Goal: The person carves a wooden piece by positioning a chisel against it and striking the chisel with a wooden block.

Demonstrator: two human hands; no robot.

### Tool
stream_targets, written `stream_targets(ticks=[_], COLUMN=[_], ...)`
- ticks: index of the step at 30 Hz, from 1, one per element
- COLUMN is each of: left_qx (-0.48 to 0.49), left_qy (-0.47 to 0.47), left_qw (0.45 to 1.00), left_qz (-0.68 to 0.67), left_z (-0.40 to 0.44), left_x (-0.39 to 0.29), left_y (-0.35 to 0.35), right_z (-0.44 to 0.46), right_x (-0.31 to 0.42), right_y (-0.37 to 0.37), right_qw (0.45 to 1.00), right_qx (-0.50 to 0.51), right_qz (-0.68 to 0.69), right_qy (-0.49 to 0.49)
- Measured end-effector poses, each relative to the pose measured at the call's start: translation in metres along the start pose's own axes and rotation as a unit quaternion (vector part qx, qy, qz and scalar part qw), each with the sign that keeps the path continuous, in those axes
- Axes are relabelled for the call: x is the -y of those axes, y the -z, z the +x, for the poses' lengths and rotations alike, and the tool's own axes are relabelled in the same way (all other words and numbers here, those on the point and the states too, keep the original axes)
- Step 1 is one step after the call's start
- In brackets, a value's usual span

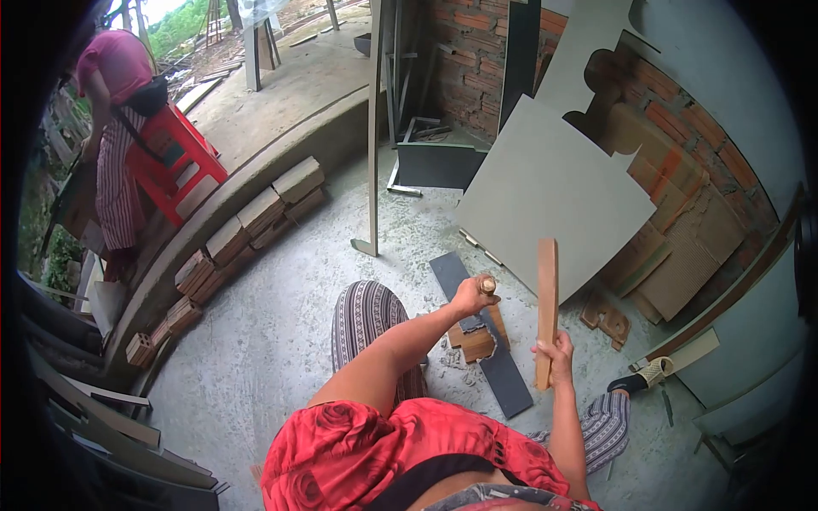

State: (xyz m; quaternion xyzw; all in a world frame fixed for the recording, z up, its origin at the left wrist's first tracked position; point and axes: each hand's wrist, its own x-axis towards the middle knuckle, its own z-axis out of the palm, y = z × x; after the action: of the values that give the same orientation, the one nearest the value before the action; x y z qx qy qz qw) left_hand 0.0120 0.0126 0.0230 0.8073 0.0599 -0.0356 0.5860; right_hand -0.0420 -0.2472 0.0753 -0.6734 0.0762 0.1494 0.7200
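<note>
My left hand (473, 296) is closed around a round wooden handle (486, 286), held over a dark grey strip (506, 387) on the floor. What lies below the handle is mostly hidden. A jagged brown wooden piece (475, 342) lies across the strip's middle, with grey crumbs around it. To the right, my right hand (555, 356) grips a long flat wooden bar (547, 298) near its lower end; the bar points away from me.
A large grey panel (554, 196) leans ahead, beside cardboard (694, 255). Bricks (239, 238) line the low curved wall at the left. A thin upright post (373, 128) stands ahead. Another person (115, 64) is beside a red stool (175, 162) at the upper left. A cut wooden piece (607, 319) lies right.
</note>
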Motion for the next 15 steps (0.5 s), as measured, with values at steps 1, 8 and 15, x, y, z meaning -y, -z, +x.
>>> stream_targets(ticks=[1, 8, 15], left_qx=[-0.003, 0.012, 0.013], left_qy=[-0.019, -0.046, -0.056], left_qw=[1.0, 0.998, 0.998], left_qz=[0.007, 0.043, 0.034], left_z=[-0.001, -0.003, -0.013], left_x=[0.0, -0.004, -0.009], left_y=[0.0, -0.008, -0.007], right_z=[-0.008, -0.046, -0.053], right_x=[0.02, 0.066, 0.059], right_y=[-0.011, -0.038, -0.039], right_qw=[0.997, 0.87, 0.944], right_qx=[0.031, 0.012, 0.037], right_qz=[-0.006, -0.415, -0.277], right_qy=[0.067, 0.266, 0.177])
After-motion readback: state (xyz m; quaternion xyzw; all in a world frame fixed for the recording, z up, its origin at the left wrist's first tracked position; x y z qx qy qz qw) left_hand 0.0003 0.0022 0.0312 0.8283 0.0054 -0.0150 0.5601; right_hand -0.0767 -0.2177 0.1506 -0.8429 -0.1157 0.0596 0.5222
